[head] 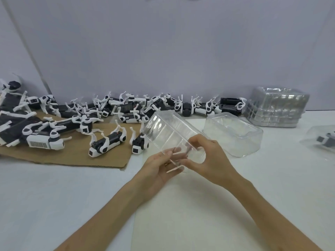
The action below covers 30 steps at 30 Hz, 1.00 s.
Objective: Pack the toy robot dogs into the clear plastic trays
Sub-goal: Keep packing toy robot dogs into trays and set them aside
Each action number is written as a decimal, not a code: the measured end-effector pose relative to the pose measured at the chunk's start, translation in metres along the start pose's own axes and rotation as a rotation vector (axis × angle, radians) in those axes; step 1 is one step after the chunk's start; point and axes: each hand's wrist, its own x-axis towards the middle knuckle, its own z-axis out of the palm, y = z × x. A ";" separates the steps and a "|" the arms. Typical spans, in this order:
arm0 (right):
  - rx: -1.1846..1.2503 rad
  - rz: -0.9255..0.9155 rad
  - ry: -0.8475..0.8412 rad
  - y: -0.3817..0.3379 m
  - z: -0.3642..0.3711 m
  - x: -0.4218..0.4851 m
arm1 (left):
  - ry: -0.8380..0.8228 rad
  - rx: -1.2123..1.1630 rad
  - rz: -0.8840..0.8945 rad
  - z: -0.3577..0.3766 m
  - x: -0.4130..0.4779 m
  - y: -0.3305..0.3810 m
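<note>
I hold a clear plastic tray (168,132) tilted above the table, its near end between both hands. My left hand (161,169) supports it from below with fingers spread under the near edge. My right hand (204,158) pinches the near right corner between thumb and fingers. Several black-and-white toy robot dogs (107,144) lie in a pile at the left and along the back wall, none in the held tray. A second clear tray (233,135) rests upside down on the table just right of the held one.
A brown cardboard sheet (76,156) lies under the nearer dogs. A stack of clear trays (277,107) stands at the back right. At the far right edge a packed tray (324,140) with a dog shows partly. White table surface (54,187) spreads in front.
</note>
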 end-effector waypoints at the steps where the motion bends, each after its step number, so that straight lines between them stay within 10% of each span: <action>1: 0.003 -0.004 -0.019 -0.001 0.001 -0.001 | -0.017 0.014 -0.011 0.001 -0.001 -0.001; 18: 0.147 -0.001 0.018 -0.014 0.000 0.000 | 0.199 0.229 0.064 0.006 -0.001 0.003; 25: 0.164 0.062 0.554 -0.005 -0.041 0.013 | 0.199 0.275 0.101 0.007 -0.001 0.006; 30: -0.277 0.169 0.697 0.030 -0.077 0.010 | 0.211 0.089 0.046 -0.005 0.000 0.015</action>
